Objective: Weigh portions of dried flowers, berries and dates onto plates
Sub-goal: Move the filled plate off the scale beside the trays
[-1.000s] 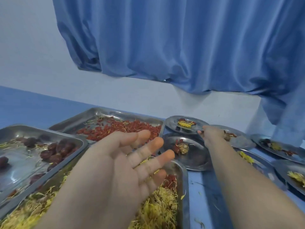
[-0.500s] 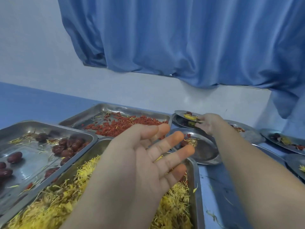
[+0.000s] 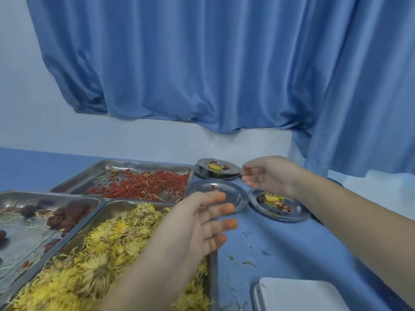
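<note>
Steel, thin and shiny, lies nearest my fingers: the round plate (image 3: 236,192) with a few red berries sits partly under my left hand (image 3: 202,223), whose fingers (image 3: 215,196) are spread wide and straight, holding nothing. My right hand (image 3: 269,176) hovers just beside the rim of the stacked plates (image 3: 232,169), its fingers loosely curved and apart (too blurred to tell whether they touch). On the blue worktop (image 3: 280,243), rectangular trays hold wrinkled dates (image 3: 67,215), berries (image 3: 143,185) and fluffy yellow flowers (image 3: 116,239).
</note>
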A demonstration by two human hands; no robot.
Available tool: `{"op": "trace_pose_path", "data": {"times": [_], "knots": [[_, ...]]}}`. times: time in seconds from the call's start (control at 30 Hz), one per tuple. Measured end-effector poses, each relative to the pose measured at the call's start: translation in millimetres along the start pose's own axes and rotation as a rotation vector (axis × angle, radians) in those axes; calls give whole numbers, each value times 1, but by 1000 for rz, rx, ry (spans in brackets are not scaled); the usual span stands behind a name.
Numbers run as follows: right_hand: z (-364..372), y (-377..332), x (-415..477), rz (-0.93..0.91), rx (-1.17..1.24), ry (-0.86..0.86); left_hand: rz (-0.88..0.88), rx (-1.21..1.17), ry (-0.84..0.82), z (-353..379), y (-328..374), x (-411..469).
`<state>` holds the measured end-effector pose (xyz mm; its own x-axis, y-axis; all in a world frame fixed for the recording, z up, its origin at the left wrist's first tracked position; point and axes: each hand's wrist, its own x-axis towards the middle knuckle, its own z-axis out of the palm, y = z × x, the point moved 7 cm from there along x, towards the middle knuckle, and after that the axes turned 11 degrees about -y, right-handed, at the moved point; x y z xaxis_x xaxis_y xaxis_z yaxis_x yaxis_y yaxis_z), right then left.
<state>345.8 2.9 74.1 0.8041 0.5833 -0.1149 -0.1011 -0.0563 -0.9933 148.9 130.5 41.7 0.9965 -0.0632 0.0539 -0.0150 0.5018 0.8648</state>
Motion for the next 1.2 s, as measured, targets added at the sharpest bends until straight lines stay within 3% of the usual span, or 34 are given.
{"op": "trace_pose_path", "data": {"times": [0.23,0.43,0.5,0.57,0.7,0.87,1.07,1.2], "knots": [[-30,-24,-185,-113,-214,16,-51,74,-139,54,-35,-28],[-93,-14,-301,-64,-695,330,-110,17,-105,81,-76,-54],[-112,-8,-327,7,-970,409,-115,-26,-72,83,-85,-60],[-118,4,-342,119,-1218,334,-115,-79,-33,80,-93,-65],[-111,28,-353,211,-1476,198,-101,-156,30,68,-103,-73],[-106,22,-354,131,-1584,318,-74,-169,48,59,-103,-82],[-107,16,-355,2,-1484,514,-62,-182,50,55,-99,-85],[-84,-1,-365,-233,-1829,674,-30,-173,44,52,-94,-86]]}}
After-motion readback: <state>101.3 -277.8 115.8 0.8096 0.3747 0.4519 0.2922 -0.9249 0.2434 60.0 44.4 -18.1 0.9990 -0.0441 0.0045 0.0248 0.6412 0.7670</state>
